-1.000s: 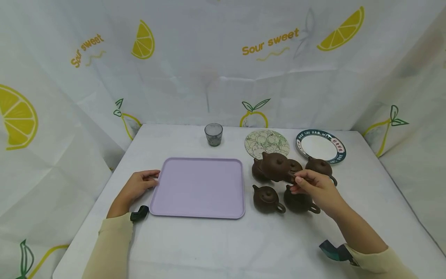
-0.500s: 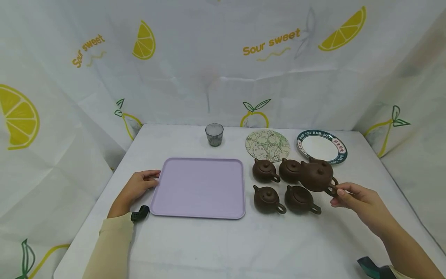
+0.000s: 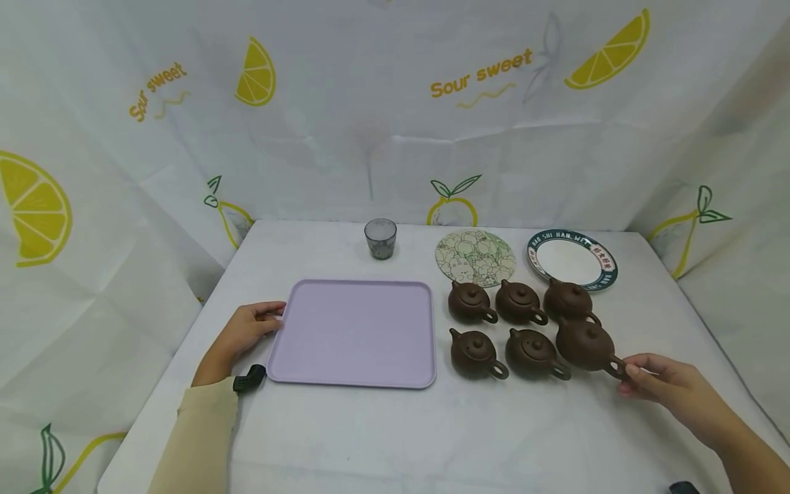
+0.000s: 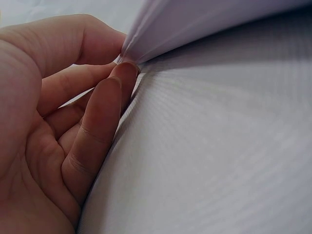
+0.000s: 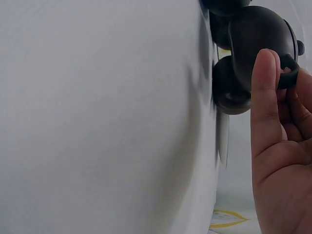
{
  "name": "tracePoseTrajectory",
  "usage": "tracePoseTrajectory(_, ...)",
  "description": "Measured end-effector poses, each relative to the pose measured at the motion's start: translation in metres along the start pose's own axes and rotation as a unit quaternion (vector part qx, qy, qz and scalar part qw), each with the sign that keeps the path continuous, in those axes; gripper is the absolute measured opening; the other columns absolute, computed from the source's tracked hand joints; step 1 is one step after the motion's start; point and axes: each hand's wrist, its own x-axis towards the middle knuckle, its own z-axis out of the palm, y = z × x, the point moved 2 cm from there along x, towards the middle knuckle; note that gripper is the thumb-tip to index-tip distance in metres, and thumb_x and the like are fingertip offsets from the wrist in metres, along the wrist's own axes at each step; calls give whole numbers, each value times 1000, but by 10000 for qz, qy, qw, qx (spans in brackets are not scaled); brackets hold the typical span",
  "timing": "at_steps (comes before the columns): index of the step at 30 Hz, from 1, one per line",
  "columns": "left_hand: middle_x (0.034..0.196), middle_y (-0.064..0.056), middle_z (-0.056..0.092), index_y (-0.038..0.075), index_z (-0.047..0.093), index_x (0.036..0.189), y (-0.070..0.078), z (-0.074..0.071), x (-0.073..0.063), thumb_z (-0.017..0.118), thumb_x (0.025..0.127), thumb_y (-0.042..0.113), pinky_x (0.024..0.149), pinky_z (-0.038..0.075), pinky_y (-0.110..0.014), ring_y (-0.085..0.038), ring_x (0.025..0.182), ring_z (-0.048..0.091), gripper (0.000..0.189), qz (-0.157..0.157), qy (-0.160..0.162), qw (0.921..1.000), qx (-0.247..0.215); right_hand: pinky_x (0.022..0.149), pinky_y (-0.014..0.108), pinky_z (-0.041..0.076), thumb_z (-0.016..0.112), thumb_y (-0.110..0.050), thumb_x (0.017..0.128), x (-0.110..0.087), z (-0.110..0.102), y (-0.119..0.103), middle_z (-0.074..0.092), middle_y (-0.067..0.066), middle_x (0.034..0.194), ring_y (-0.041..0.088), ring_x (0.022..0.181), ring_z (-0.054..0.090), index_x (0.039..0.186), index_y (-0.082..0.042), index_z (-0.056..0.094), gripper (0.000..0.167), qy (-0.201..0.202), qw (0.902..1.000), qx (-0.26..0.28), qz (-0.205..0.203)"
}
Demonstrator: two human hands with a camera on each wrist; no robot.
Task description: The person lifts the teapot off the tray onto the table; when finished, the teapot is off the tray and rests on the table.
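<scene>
My right hand (image 3: 679,391) pinches the handle of a small dark brown teapot (image 3: 585,345) between thumb and fingers. In the right wrist view the held teapot (image 5: 261,41) sits a little off the tabletop, its body upright. Just behind it in the head view is another brown teapot (image 3: 566,300), partly covered by it. To its left stands a further teapot (image 3: 532,352) of the same kind. At the left, my left hand (image 3: 241,337) touches the edge of a lilac tray (image 3: 354,334); its fingertips meet the rim (image 4: 131,46) in the left wrist view.
More brown teapots (image 3: 472,353) stand in two rows right of the tray. Behind them lie a round patterned mat (image 3: 475,257) and a plate with a dark green rim (image 3: 607,264). A grey glass (image 3: 380,240) stands behind the tray.
My right hand has carried the teapot rightward, toward me and lower, from over the back row to the right end of the front row. My left hand stays at the tray.
</scene>
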Motion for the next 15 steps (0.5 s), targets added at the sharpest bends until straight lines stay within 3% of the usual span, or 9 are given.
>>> tracePoseTrajectory(9, 118, -12, 65, 0, 59, 132, 1, 0, 1, 72, 85, 14, 80, 43, -17, -12, 102, 58, 51, -57, 18, 10000, -4, 70, 24, 53, 51, -11, 101, 0, 0, 15, 67, 14, 92, 16, 80, 68, 114, 19, 53, 33, -210, 9994, 130, 232)
tracePoseTrajectory(15, 119, -12, 65, 1, 59, 133, 0, 0, 0, 72, 85, 14, 81, 44, -17, -15, 105, 58, 51, -119, 20, 9999, -40, 70, 26, 54, 51, -8, 101, 1, 0, 21, 67, 12, 94, 17, 80, 68, 113, 21, 53, 31, -223, 9994, 249, 89)
